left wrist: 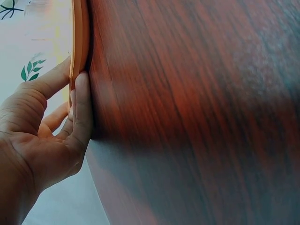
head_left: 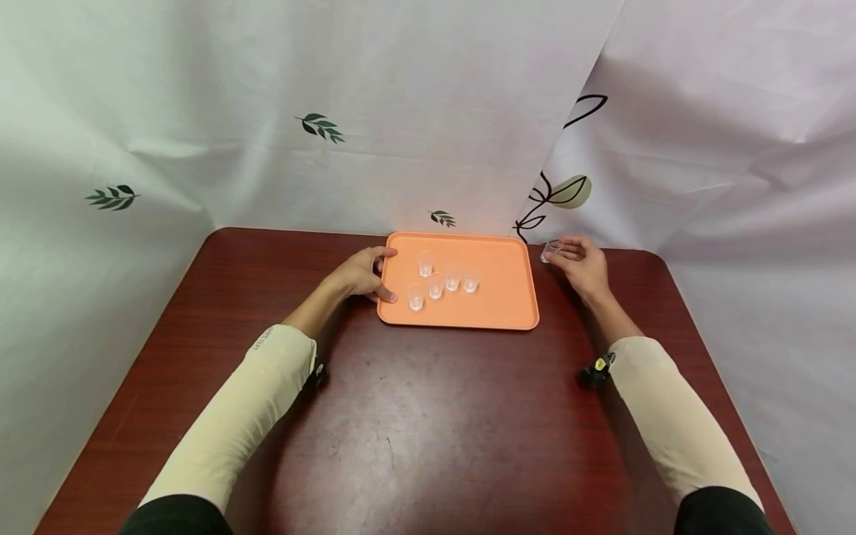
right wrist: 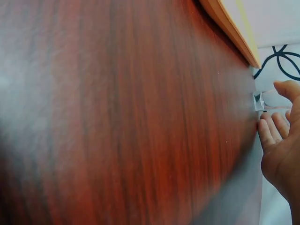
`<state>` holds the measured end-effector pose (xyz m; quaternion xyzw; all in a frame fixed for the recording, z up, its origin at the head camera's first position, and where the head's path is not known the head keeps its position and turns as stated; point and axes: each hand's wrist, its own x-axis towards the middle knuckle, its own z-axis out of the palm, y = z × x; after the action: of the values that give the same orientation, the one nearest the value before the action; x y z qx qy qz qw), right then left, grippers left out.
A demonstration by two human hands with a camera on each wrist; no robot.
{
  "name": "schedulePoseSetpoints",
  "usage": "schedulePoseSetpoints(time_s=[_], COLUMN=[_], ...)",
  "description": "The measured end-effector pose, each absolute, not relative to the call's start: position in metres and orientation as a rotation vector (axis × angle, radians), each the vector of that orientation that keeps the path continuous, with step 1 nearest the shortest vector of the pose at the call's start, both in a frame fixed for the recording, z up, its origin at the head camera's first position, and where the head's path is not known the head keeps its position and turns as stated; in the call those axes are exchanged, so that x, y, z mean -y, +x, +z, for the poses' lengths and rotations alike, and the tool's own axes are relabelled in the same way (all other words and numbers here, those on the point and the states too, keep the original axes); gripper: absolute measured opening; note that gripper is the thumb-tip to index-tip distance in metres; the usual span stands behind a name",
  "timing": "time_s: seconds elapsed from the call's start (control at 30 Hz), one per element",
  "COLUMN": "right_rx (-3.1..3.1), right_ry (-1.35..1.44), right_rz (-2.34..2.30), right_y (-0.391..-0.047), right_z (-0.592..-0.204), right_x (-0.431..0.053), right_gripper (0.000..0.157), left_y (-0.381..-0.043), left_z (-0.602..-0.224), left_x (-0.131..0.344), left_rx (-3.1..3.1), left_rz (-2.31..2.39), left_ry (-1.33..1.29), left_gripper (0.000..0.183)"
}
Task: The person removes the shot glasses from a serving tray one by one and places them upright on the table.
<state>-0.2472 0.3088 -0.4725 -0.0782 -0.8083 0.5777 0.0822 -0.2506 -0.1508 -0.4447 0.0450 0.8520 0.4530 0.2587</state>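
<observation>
Up at the back edge of the worktop (head_left: 468, 386) there's a tray (head_left: 504, 297) with five clear cups (head_left: 452, 277) on it, left hand (head_left: 357, 275) gripping its left edge, while the right hand (head_left: 583, 267) is pinching a sixth cup (head_left: 550, 251) just off its back right corner.

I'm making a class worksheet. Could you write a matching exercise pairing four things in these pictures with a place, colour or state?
1. Left hand
2. Right hand
3. Tray
4. Table

A. Dark reddish brown
B. Grips the tray's left edge
C. Orange
D. Holds a clear cup

Pairs: 1-B; 2-D; 3-C; 4-A
</observation>
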Motion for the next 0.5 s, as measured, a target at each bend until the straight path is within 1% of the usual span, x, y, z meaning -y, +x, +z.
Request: schedulePoseSetpoints(time_s=[0.5], right_rx=[2.262], right_ry=[-0.226], right_rz=[1.852], right_y=[-0.228], right_z=[-0.477], right_x=[-0.314], right_gripper=[0.061], left_y=[-0.25], left_z=[-0.445], left_x=[0.151], left_rx=[-2.307], left_rz=[1.232], left_ry=[0.129], left_gripper=[0.109])
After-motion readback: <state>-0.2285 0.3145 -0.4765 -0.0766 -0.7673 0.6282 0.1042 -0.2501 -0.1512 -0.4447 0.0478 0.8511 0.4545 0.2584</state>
